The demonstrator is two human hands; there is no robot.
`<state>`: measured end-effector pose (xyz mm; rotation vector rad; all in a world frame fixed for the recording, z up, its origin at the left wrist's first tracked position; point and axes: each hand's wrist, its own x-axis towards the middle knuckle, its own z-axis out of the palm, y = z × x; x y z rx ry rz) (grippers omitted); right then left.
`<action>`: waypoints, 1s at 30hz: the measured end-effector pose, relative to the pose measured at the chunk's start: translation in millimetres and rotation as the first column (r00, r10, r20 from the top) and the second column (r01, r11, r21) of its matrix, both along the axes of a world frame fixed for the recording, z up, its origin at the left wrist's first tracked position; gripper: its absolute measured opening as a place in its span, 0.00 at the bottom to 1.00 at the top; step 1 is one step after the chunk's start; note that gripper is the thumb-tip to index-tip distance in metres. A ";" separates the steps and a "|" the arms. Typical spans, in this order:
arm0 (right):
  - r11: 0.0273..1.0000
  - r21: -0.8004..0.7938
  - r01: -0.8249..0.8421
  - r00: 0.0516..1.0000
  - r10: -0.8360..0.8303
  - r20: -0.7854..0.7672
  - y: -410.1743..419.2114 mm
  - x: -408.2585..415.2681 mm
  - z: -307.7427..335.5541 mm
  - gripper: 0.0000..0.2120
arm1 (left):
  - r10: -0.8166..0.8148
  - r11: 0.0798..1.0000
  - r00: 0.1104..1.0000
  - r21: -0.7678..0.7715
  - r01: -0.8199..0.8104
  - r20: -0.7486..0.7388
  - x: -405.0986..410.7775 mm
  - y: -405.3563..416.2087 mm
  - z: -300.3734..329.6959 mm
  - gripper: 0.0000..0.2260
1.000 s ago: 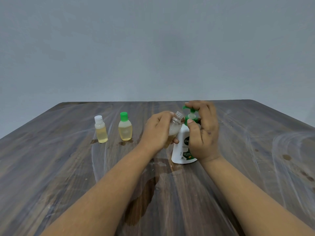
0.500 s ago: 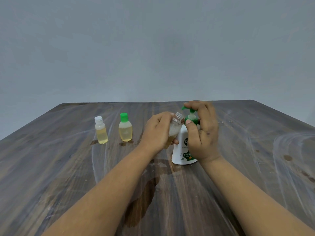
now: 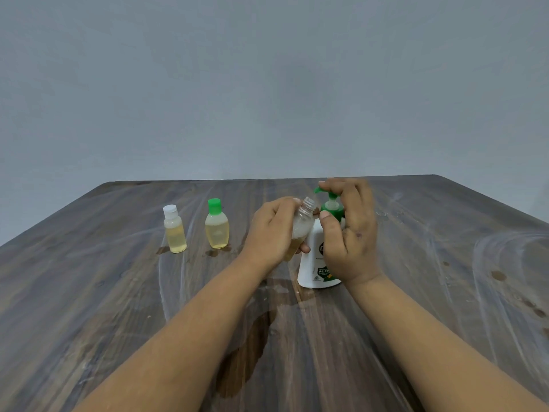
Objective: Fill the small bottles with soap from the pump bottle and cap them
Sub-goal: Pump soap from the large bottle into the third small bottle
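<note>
Filling step in hand, head view only: left hand curls round a small clear plastic bottle, uncapped, tilted with its threaded mouth toward the green nozzle of the white plastic pump bottle, frame centre. Amber soap sits in its lower part, foam above. Right hand is draped over the green pump head, fingers curled on top, thumb at the green collar; looks like a grip for pressing.

Next move, my read: press the pump with mouth lined up under the spout, then find a cap; none visible for this bottle.

Left of centre stand two capped bottles, both holding pale yellow soap: a slim cylindrical one with white cap, and a rounded flask shape with green cap, near each other, not touching.

Dark wood-grain surface, smeared white streaks, wet patches under the bottles and at lower centre.
</note>
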<state>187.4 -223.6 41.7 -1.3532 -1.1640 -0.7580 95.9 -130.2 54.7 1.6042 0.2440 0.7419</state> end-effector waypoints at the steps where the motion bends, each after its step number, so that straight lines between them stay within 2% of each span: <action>1: 1.000 0.010 0.001 1.000 -0.001 -0.004 0.6 0.1 0.4 0.16 | 0.005 1.000 1.000 -0.001 -0.005 0.001 -0.1 -0.4 0.5 0.17; 7: 0.998 0.054 0.042 0.998 -0.040 -0.044 6.0 3.2 1.7 0.11 | 0.016 1.000 1.000 0.010 -0.016 0.001 -0.2 0.2 0.0 0.17; 14: 1.000 -0.012 0.010 1.000 -0.010 0.019 -0.6 -1.1 -0.2 0.18 | 0.018 0.999 1.000 0.027 -0.018 -0.008 -1.2 -1.3 1.1 0.18; 22: 0.999 0.041 0.032 0.999 -0.030 -0.038 4.7 1.3 2.6 0.12 | 0.025 0.999 1.000 0.022 -0.024 -0.015 -2.7 -2.4 2.8 0.17; 27: 1.000 -0.026 -0.002 1.000 0.002 0.021 -0.8 -2.7 0.9 0.19 | 0.025 0.999 1.000 0.020 -0.025 -0.014 -1.8 -1.7 1.1 0.17; 30: 1.000 -0.018 -0.001 1.000 0.001 0.002 -0.6 -2.9 1.5 0.19 | 0.026 0.999 0.999 0.036 -0.026 -0.019 -1.6 -0.6 0.4 0.18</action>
